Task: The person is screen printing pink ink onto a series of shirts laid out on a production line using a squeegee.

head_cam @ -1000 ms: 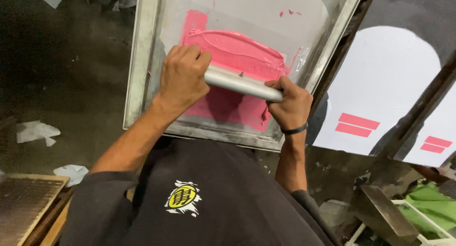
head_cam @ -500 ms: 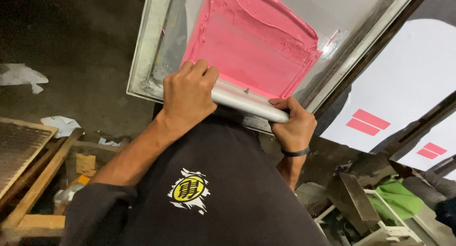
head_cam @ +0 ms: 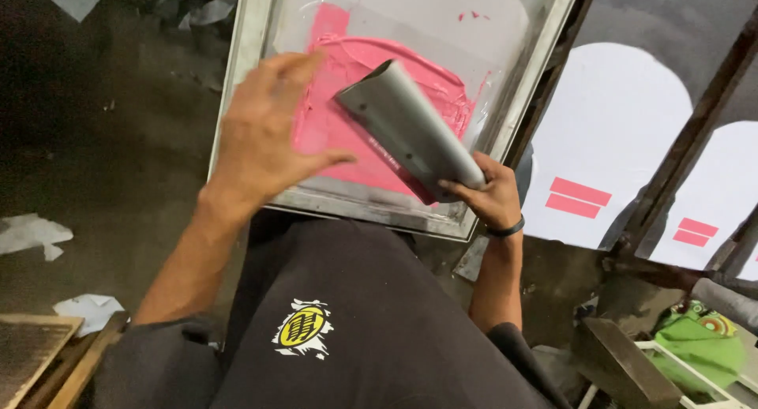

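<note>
Squeegee (head_cam: 410, 129), the grey metal-handled one, is sitting tilted above the screen frame (head_cam: 245, 77), one end lifted up toward the far side, the other end down by the near rail. Right hand (head_cam: 489, 192) is gripping that lower end, fingers (head_cam: 458, 186) curling around the handle and pressing together on it. Left hand (head_cam: 264, 136) is hovering off the squeegee, just beside its raised end, fingers spreading wide and holding nothing; motion blur on the fingertips. Pink ink (head_cam: 347, 93) is lying smeared across the mesh below both hands. White boards with red bars (head_cam: 580, 197) are lying beyond the right hand's knuckles, outside the frame. Black shirt (head_cam: 347, 322) is filling the area under the wrists.
</note>
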